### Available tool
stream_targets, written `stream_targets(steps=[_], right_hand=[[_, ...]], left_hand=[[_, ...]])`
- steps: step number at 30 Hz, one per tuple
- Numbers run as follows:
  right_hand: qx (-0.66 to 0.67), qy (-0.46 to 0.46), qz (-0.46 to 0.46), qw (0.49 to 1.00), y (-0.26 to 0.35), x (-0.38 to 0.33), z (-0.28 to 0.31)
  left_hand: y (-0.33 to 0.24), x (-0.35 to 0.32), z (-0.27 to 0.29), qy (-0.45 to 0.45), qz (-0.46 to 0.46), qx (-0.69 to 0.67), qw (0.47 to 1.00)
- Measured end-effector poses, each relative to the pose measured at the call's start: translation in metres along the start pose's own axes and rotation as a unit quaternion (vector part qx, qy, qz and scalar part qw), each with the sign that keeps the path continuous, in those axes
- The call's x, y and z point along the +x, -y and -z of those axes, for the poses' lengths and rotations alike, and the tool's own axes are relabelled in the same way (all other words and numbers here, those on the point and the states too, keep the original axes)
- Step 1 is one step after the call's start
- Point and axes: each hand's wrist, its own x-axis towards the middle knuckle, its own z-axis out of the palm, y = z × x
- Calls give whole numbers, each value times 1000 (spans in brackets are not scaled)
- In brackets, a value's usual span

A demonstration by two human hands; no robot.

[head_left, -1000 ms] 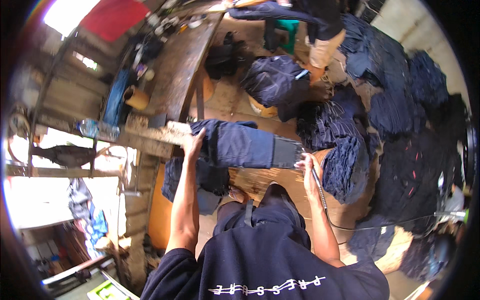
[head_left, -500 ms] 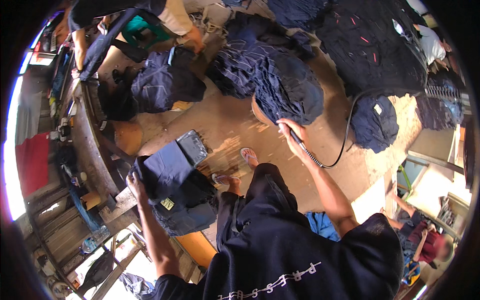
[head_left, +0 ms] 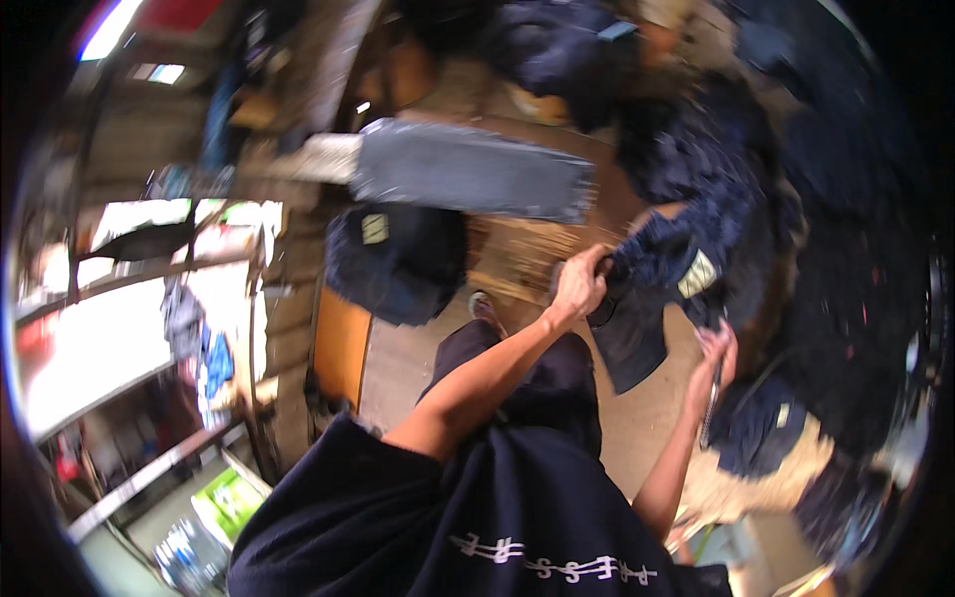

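My left hand (head_left: 580,289) reaches across to the middle, its fingers closed on the edge of a dark navy garment (head_left: 637,333). The garment hangs beside the large dark cloth pile (head_left: 711,149), and a pale label patch (head_left: 697,275) shows close by. My right hand (head_left: 718,353), just below the patch, is closed around a slim pen-like tool (head_left: 711,403) with a coiled spring sleeve. The tool's tip cannot be made out. To the left, the long grey padded board (head_left: 473,171) lies bare. Under it sits a folded dark cloth stack (head_left: 398,261) with a pale label.
Another dark bundle (head_left: 761,428) lies by my right forearm. More dark cloth (head_left: 567,55) is heaped at the far side. An orange panel (head_left: 340,343) stands left of my legs. A wooden railing and a bright opening line the left side. Motion blurs much of the view.
My view has turned. My left hand has left the board's edge and now grips a garment near the pile. The cloth that lay over the board is off it; my right hand keeps the tool.
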Motion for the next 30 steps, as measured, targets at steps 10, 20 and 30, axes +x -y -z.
stream_targets(steps=[10, 20, 30], right_hand=[[-149, 158, 14, 976, 13, -103, -81], [-135, 224, 35, 964, 43, -202, -151], [-85, 27, -80, 993, -13, -189, -62]], left_hand=[[113, -162, 253, -62, -130, 69, 987], [369, -201, 514, -345, 234, 306, 856], [368, -273, 297, 165, 268, 53, 948]])
